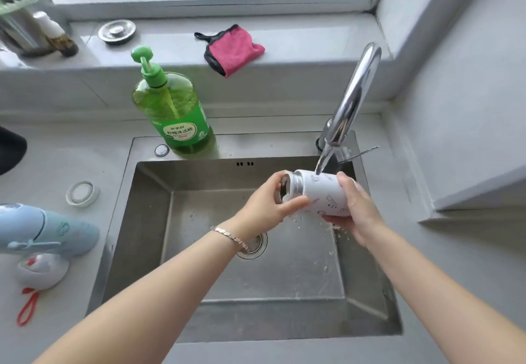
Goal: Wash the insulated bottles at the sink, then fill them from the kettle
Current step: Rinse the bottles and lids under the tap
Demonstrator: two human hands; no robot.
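Observation:
A white insulated bottle with small printed drawings lies on its side over the steel sink, its open steel mouth pointing left. Water from the chrome tap runs onto its side and splashes below. My left hand grips the neck end, with the thumb under the body. My right hand holds the base end. A blue insulated bottle lies on the counter at the left. Beside it sit a round white lid and a white cap with a red loop.
A green dish-soap pump bottle stands on the sink's back rim. A pink cloth and a metal sink plug lie on the window sill. Jars and a small bottle stand at the sill's left. The drain lies under my left wrist.

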